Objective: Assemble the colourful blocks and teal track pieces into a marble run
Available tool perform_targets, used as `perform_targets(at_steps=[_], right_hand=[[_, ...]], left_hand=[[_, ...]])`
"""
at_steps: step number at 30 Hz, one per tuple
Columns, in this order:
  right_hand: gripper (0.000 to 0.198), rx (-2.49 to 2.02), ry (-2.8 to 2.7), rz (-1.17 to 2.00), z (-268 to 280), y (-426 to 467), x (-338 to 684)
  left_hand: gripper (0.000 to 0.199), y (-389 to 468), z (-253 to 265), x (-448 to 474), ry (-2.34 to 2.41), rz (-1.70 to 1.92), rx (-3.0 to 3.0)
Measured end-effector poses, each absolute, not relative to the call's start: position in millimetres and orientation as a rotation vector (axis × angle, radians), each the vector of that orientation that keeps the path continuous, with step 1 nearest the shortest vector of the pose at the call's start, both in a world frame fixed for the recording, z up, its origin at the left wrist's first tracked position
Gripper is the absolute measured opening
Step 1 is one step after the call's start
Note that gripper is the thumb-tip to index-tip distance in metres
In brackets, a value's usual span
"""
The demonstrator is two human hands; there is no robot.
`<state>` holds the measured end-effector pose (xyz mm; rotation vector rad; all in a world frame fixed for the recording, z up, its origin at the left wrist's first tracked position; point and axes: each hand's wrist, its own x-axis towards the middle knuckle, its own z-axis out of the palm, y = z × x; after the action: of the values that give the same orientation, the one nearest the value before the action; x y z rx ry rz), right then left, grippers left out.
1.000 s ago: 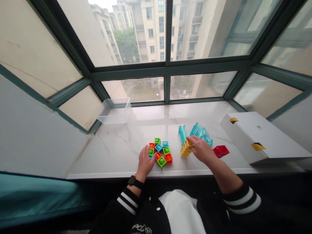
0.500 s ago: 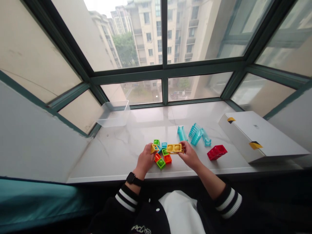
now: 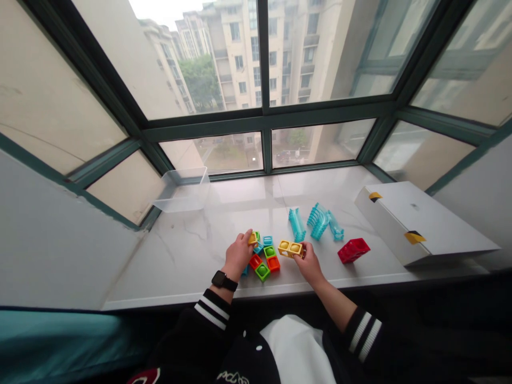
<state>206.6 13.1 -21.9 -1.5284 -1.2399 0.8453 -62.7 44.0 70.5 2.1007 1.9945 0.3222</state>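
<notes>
My left hand (image 3: 238, 250) is closed on a small yellow block (image 3: 253, 238), mostly covered by my fingers, at the left of a cluster of toy blocks. Fingers of my right hand (image 3: 309, 262) grip the right end of a joined pair of yellow blocks (image 3: 290, 248), each with a round hollow. Between the hands lie several loose blocks: a green one (image 3: 263, 271) in front, an orange one (image 3: 273, 263), another green one (image 3: 269, 251) and a blue one (image 3: 268, 240). Part of a blue block shows beside my left wrist.
Clear turquoise track pieces (image 3: 318, 221) lie behind my right hand. A red block piece (image 3: 353, 250) stands farther right, near a white box (image 3: 424, 218). A transparent plastic bin (image 3: 182, 205) sits at the back left of the white sill (image 3: 192, 250), below the window.
My right hand has drawn the yellow pair slightly away from the left hand and tilted it. My left hand has turned over its yellow block. The view has shifted slightly.
</notes>
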Motion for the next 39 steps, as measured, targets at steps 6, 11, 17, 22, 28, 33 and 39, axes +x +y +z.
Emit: perform_targets(at_steps=[6,11,17,22,28,33,39], right_hand=[[0.041,-1.636,-1.311,0.730,-33,9,201],[0.038,-1.687,-1.472,0.680,-41,8,198],[0.041,-1.644,-1.716,0.579,-44,12,199],[0.042,-1.673,-1.870,0.534,-29,17,200],[0.039,-1.683,-1.921,0.596,-18,21,201],[0.038,-1.643,-1.858,0.610,-11,19,204],[0.041,-1.308,-1.889,0.594,46,6,196]], left_hand=[[0.072,49,70,-73,1.845,0.294,2.105],[0.068,39,65,-99,1.869,0.337,2.046],[0.028,31,56,-128,1.969,0.302,1.990],[0.025,39,26,-139,2.065,0.464,1.875],[0.035,45,13,-131,1.979,0.588,1.836],[0.033,31,37,-132,1.925,0.747,1.877],[0.059,-1,87,-85,1.437,0.941,2.165]])
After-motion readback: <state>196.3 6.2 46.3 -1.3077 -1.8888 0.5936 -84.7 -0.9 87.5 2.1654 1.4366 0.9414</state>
